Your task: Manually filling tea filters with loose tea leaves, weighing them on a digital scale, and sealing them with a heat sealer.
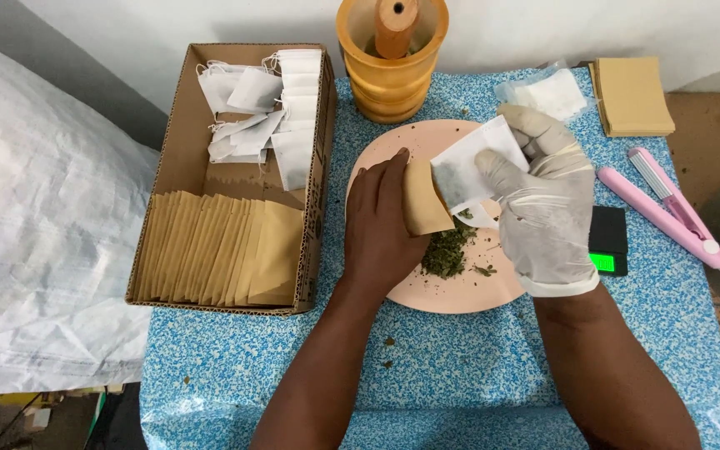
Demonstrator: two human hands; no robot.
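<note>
My bare left hand [381, 227] holds a small brown paper envelope [423, 200] over a pink plate [460, 293]. My right hand [543, 208], in a white glove, pinches a white filter tea bag [470, 171] whose lower end sits at the envelope's mouth. A small heap of dried green herb [447, 250] lies on the plate just below both hands.
A cardboard box [178, 154] on the left holds a row of brown envelopes [227, 250] and several white tea bags [272, 108]. A wooden mortar with pestle [392, 54] stands behind the plate. To the right lie a stack of brown envelopes [633, 96], a clear bag [547, 92], a black scale [607, 242] and a pink heat sealer [668, 208].
</note>
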